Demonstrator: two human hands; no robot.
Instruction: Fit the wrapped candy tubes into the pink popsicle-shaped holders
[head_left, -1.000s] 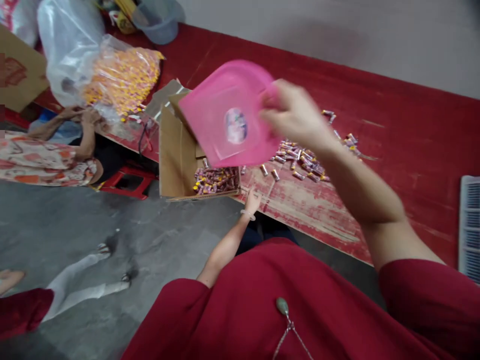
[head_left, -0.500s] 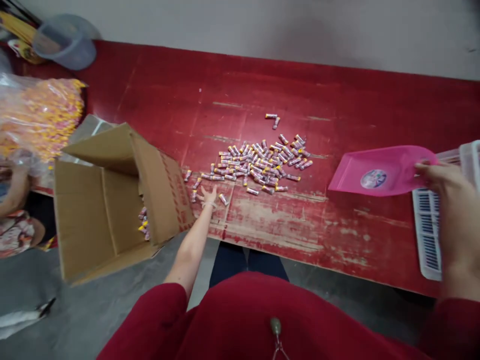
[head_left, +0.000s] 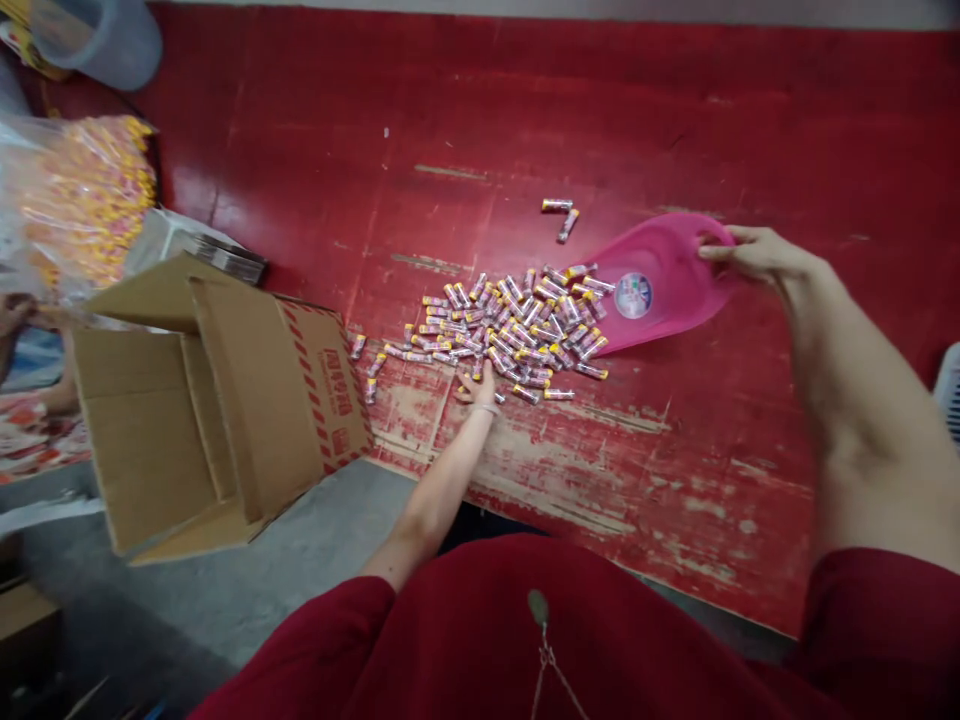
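A loose pile of small wrapped candy rolls with yellow ends lies on the red table. The handle of a pink plastic scoop is gripped in my right hand. The scoop lies low over the table, its front edge against the right side of the pile with a few rolls overlapping it. My left hand reaches to the near edge of the pile, fingers spread and touching rolls there; it grasps none that I can see. Two rolls lie apart behind the pile.
An open cardboard box stands at the table's left front. Behind it are a clear bag of yellow and pink pieces and a translucent bucket. Another person's hand is at far left. A white basket shows at the right edge.
My right hand has brought the scoop left from beside the white basket to the pile. My left hand has moved right along the near edge of the pile. The view has shifted.
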